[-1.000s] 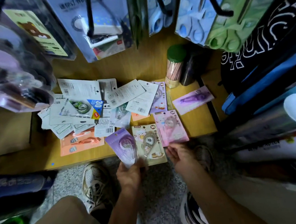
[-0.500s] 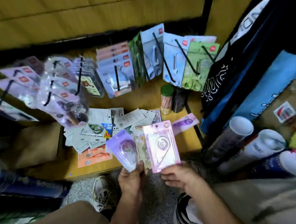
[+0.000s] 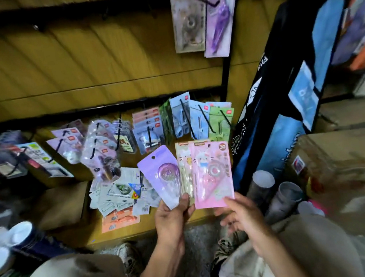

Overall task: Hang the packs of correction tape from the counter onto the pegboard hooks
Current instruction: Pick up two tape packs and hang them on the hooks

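Left hand (image 3: 173,218) pinching purple pack (image 3: 161,176) plus half-hidden cream pack (image 3: 183,161), right hand (image 3: 240,215) fingers blurred, grip on pink pack (image 3: 213,174) unclear, loose packs (image 3: 119,195) heaped mid-counter

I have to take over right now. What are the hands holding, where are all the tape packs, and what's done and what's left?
Left hand: pinches the purple pack and a cream pack fanned behind it.
Right hand: holds the pink pack by its bottom edge.
Counter: a loose pile of packs waits, with an orange pack at its near edge.
Done: two packs hang on upper pegboard hooks; the lower row of hooks is full of other goods.
Left: hang the three held packs, then clear the pile.
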